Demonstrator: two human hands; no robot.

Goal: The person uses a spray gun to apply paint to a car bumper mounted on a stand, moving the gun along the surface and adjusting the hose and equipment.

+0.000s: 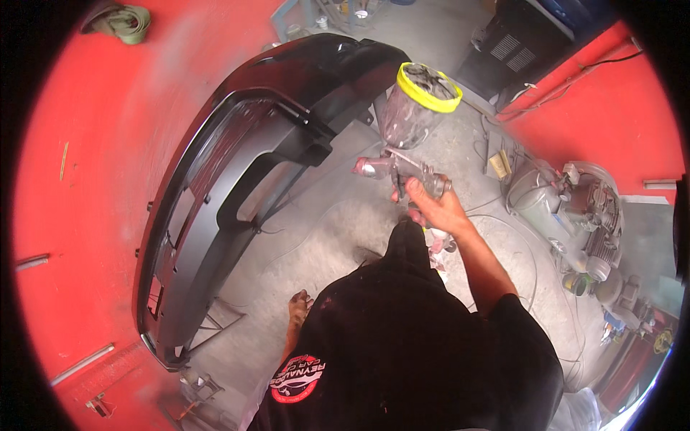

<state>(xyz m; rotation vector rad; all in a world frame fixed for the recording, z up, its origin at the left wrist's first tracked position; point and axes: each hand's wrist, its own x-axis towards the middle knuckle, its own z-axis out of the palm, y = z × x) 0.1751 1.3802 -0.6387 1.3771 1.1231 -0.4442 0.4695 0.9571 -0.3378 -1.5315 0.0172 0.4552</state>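
A red wall (pixel 108 179) fills the left of the scene, with a folded green strap (pixel 122 20) lying at its far end. Right of it a glossy black car bumper (pixel 237 172) stands propped over the grey floor (pixel 323 223), curving from near left to far centre. The left hand (pixel 299 305) hangs low beside the near end of the bumper, touching nothing; whether its fingers are apart or together cannot be told. Right of centre, the right hand (pixel 431 208) has its fingers clamped around the grip of a spray gun (pixel 399 169), held just right of the bumper's far end. The gun's clear cup (pixel 413 111) has a yellow lid; its contents cannot be made out. At the far right sits a grey air compressor (pixel 568 208).
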